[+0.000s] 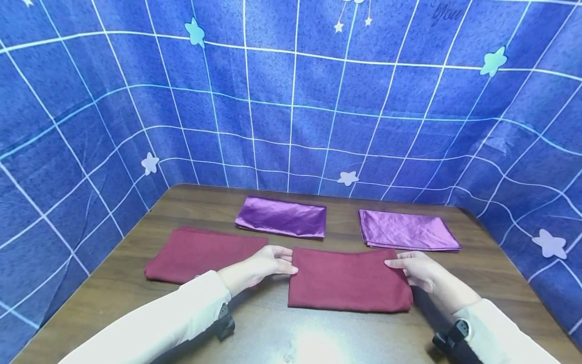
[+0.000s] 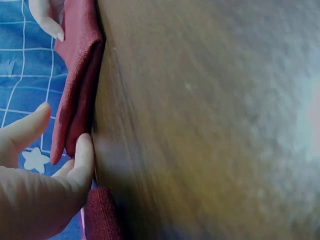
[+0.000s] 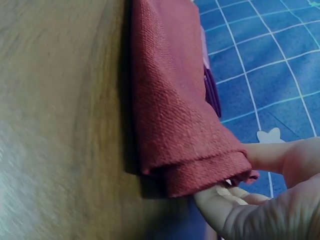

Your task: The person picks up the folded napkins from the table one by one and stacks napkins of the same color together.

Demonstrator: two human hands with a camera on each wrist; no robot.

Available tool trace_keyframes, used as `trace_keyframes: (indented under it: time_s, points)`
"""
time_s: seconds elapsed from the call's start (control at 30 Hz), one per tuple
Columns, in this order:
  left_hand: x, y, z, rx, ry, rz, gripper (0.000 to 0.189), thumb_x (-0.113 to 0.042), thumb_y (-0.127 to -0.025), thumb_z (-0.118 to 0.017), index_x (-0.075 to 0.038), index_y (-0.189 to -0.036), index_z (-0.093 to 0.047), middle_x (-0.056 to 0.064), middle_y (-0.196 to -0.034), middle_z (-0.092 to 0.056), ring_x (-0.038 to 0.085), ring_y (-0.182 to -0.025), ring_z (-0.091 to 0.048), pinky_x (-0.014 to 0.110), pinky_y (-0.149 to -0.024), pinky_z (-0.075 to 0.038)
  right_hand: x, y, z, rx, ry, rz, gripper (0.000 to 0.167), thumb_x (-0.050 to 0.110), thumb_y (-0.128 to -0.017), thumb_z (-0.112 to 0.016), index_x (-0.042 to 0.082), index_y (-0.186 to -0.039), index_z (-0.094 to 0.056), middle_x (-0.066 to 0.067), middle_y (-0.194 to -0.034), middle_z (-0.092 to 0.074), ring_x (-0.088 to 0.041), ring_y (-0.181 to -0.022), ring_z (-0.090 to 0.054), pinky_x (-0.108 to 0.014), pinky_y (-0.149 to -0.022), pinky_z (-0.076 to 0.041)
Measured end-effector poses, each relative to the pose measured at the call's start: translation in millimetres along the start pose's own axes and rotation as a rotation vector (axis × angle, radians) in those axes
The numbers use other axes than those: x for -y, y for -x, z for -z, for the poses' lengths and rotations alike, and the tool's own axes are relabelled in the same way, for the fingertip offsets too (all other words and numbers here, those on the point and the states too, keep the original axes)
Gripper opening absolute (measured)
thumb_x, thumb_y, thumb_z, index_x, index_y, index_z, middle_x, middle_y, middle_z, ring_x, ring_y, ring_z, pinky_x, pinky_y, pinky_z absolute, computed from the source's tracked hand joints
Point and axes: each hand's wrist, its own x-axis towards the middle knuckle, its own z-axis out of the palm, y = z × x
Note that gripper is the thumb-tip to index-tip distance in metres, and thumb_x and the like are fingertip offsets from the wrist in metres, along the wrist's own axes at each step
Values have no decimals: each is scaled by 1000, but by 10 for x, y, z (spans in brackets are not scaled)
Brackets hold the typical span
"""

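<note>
A folded dark red cloth (image 1: 347, 280) lies in front of me on the wooden table. My right hand (image 1: 420, 273) pinches its right end; in the right wrist view the red fabric (image 3: 175, 100) runs between thumb and fingers, its end lifted a little. My left hand (image 1: 273, 263) is at the cloth's left edge, a fingertip touching it. In the left wrist view, the folded layers (image 2: 75, 100) end between spread digits that do not close on them. A second folded dark red cloth (image 1: 195, 255) lies to the left, partly behind my left forearm.
Behind the red cloths lie a folded dark purple satin cloth (image 1: 282, 217) and a folded lighter purple satin cloth (image 1: 406, 230). The wooden table (image 1: 268, 333) reflects a bright glare near its front. A blue curtain (image 1: 273, 116) with white lines and stars surrounds the back and sides.
</note>
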Motion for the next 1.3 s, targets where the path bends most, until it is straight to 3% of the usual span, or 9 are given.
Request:
trace_keyframes:
  time_s: [0.13, 0.23, 0.4, 0.53, 0.7, 0.9, 1.07, 1.2, 1.3]
  points:
    - [-4, -1, -56, 21, 56, 21, 67, 4, -80, -71, 17, -137, -38, 29, -127, -52, 25, -105, -63, 35, -94, -54, -37, -21, 0, 45, -81, 3, 5, 12, -93, -59, 8, -96, -57, 5, -75, -66, -10, -70, -64, -30, -69, -55]
    - [-8, 8, -110, -24, 23, 20, 70, 5, -78, -73, 16, -137, -38, 28, -129, -51, 27, -108, -61, 35, -92, -54, -64, -24, -1, 71, -129, 10, 5, 11, -95, -57, 9, -99, -57, 4, -78, -67, -11, -73, -65, -31, -70, -56]
    - [-1, 28, -211, -85, -42, 30, 71, 3, -76, -75, 10, -138, -41, 23, -121, -63, 22, -102, -64, 28, -81, -55, -97, -13, -17, 95, -175, 18, 11, 12, -96, -57, 9, -106, -54, 4, -84, -68, -11, -78, -66, -32, -73, -57]
    - [8, 26, -278, -103, -10, 33, 66, 6, -77, -73, 7, -136, -44, 20, -109, -69, 17, -89, -66, 24, -71, -53, -110, -6, -28, 105, -194, 22, 17, 12, -96, -56, 5, -112, -53, 4, -85, -69, -11, -80, -66, -31, -74, -57]
    - [14, 36, -316, -140, -32, -18, 57, 7, -76, -72, 6, -130, -52, 18, -110, -67, 18, -91, -65, 27, -76, -55, -117, -6, -26, 139, -214, 21, 26, 12, -97, -53, -2, -119, -49, 3, -88, -69, -11, -84, -66, -31, -78, -56]
    - [-20, 52, -320, -189, -32, 6, 58, 5, -81, -69, 10, -134, -48, 27, -120, -60, 25, -102, -62, 34, -82, -57, -114, -5, 1, 210, -217, 14, 11, 15, -100, -50, 11, -103, -59, 3, -89, -70, -12, -85, -66, -31, -79, -56]
    - [-13, 25, -289, -148, 16, 34, 59, 0, -88, -65, 12, -139, -39, 34, -130, -52, 34, -112, -60, 44, -85, -57, -109, 11, 10, 264, -243, -2, 14, 19, -101, -47, 9, -111, -51, 2, -94, -69, -13, -89, -66, -34, -83, -56]
    - [20, 17, -250, -105, 31, 30, 62, -9, -90, -65, 12, -141, -36, 28, -123, -59, 28, -98, -67, 42, -81, -58, -110, 25, 9, 295, -284, -23, 25, 21, -103, -44, 7, -122, -39, 0, -100, -68, -15, -94, -65, -39, -87, -55]
    - [28, 12, -241, -103, 52, 42, 63, -11, -91, -64, 12, -142, -35, 24, -117, -64, 24, -88, -69, 40, -79, -59, -108, 34, 16, 321, -309, -34, 23, 23, -104, -40, 8, -121, -40, 0, -101, -68, -16, -95, -66, -40, -87, -55]
